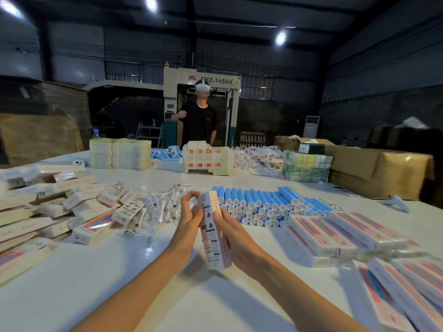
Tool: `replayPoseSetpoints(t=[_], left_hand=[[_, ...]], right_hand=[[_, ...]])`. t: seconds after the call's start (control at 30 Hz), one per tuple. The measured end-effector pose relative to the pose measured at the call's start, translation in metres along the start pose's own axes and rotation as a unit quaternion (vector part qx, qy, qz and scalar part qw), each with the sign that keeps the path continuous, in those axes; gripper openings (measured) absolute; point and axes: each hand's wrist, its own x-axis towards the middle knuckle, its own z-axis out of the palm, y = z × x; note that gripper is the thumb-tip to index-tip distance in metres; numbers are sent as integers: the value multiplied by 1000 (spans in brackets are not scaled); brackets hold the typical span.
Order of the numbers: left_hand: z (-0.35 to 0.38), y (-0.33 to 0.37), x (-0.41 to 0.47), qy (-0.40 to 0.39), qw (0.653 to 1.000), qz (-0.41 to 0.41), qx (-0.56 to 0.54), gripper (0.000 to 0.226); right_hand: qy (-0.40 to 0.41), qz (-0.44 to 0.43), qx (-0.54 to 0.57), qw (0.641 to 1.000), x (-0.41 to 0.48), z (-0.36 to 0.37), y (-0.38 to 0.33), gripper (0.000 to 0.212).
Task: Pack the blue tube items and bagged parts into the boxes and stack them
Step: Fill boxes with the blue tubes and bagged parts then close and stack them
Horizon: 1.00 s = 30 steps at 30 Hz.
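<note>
Warehouse table (119, 271), piled with stock: above it the right hand (236, 236) gripped a box (212, 233), long axis pointing away. The left hand (190, 219) pinched its far end, nearest the bagged parts (163, 207).

Rough tally of the table (119, 279), lol

Two hands, left hand (189, 219) and right hand (236, 233), on one box (212, 226). Blue tubes (261, 204) sit in two piles, near right and far middle, too many to count singly. Bagged parts (160, 207): two heaps, near left and far right. Loose boxes (91, 212) left and right, dozens. One person (199, 123), one water bottle (96, 134), three ceiling lights (151, 3).
</note>
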Motion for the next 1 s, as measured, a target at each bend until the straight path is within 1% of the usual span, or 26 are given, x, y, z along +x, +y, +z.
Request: replayPoseSetpoints(t=[0.07,0.13,0.23,0.3,0.33,0.4,0.47,0.6,0.73,0.77,0.87,0.93,0.97,1.0], left_hand=[[-1,-1,3,-1,999,20,31,33],[-2,-2,6,4,997,32,68,34],[-7,-10,7,-26,980,56,188,35],[-10,-17,4,-47,957,73,277,32],[-11,-21,2,-61,945,81,312,31],[-12,-27,-1,-90,916,101,377,31],[-13,-29,-1,-110,896,115,416,30],[-15,-28,-3,-130,886,105,433,30],[-18,-29,-3,-142,879,110,441,30],[-19,-30,-2,-144,878,112,443,29],[-19,-30,-3,-155,874,106,448,28],[-17,-29,-4,-166,871,104,451,27],[-16,-28,-5,-169,870,104,452,27],[-15,-27,-5,-168,869,103,453,27]], right_hand=[[23,7,-36,999,-2,-10,-9,41],[85,9,-114,990,-3,-30,-18,42],[175,-9,-265,948,2,-84,-33,42],[239,25,-349,906,8,-130,-37,42],[267,56,-396,877,10,-153,-38,42],[295,127,-490,810,7,-193,-34,42],[308,171,-554,754,-3,-220,-28,41],[304,214,-636,677,-18,-241,-13,38],[304,233,-701,601,-27,-242,0,36],[300,236,-714,587,-28,-243,3,36],[307,236,-719,577,-30,-243,2,36],[322,192,-732,569,-25,-232,-4,32],[331,157,-729,578,-19,-222,-7,28],[338,113,-716,601,-10,-208,-10,24]])
